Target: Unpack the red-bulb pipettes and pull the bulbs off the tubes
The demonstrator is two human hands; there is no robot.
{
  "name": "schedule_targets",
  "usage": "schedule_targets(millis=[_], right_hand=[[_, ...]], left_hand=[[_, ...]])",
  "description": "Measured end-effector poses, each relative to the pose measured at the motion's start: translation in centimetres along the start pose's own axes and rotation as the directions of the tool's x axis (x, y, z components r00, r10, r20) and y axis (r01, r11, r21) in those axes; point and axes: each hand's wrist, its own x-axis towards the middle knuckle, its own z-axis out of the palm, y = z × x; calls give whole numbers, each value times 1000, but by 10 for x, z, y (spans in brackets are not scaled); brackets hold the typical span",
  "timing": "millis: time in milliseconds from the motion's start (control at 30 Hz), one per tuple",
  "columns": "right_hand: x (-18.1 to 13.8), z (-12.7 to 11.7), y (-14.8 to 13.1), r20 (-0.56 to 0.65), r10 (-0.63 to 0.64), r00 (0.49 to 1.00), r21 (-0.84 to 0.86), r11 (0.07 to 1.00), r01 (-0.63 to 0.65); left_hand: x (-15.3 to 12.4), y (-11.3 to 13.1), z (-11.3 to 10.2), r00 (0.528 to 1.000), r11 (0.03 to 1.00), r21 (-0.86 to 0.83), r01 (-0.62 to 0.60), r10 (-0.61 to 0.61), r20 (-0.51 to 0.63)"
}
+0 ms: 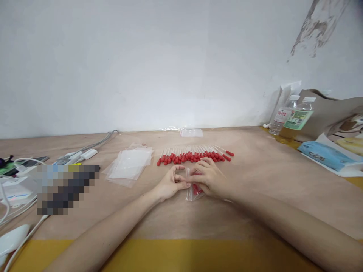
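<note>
A small clear zip bag (190, 194) with red-tipped content lies at the middle of the table between my hands. My left hand (170, 184) has its thumb and a finger closed on the bag's left, zipped edge, while its index finger is bent above. From the right, my right hand (209, 178) covers much of the bag, its fingers bent around it and reaching to the same edge. Just beyond my hands, several white sticks with red swab-like tips (187, 156) lie in a row, tips toward me. How the right thumb grips is partly hidden.
Flat clear bags (130, 164) are stacked at left, and another clear packet (191, 132) lies near the wall. Cables, a white power strip (18, 190) and a blurred-out object (68, 189) occupy the left. Bottles (297, 119) and a blue tissue pack (326, 155) stand at right.
</note>
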Motion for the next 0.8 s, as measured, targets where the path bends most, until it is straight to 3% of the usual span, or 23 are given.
schedule_targets(millis=[333, 533, 800], right_hand=[[7, 6, 6, -35, -154, 987, -91, 984, 151], [10, 2, 6, 48, -206, 977, -108, 972, 210], [3, 5, 7, 38, -174, 984, -83, 981, 177]], left_hand=[[5, -5, -7, 978, 997, 47, -53, 43, 202], [4, -4, -5, 977, 996, 69, -60, 44, 211], [1, -2, -7, 970, 996, 84, -27, 6, 241]])
